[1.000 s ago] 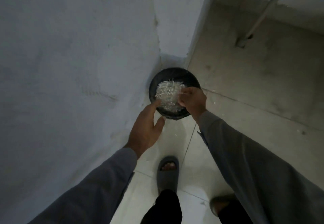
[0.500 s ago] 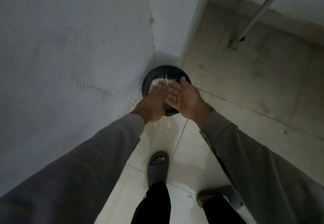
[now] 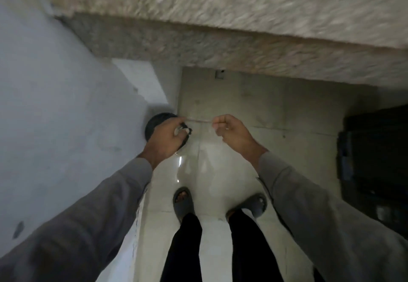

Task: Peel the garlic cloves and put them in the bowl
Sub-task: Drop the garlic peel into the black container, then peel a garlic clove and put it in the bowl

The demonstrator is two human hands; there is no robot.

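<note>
Fingers of left hand [image 3: 164,137] now grip black bowl [image 3: 154,122]; right hand [image 3: 231,131] withdrawn, curled, holding nothing.

Counter [image 3: 242,5]: speckled stone slab, blurred, across the top of the view.
Wall [image 3: 55,105]: pale, plain, on the left.
Floor [image 3: 220,171]: glossy light tiles, a bright reflection seen near the middle.
Slippers: a grey slipper [image 3: 183,202] worn on each foot.
Dark object [image 3: 375,160]: at the right edge, too dim to be identified.

Tiled floor [image 3: 231,109] (glossy) bears a dark container [image 3: 154,120] and sandalled feet [image 3: 182,202].
</note>
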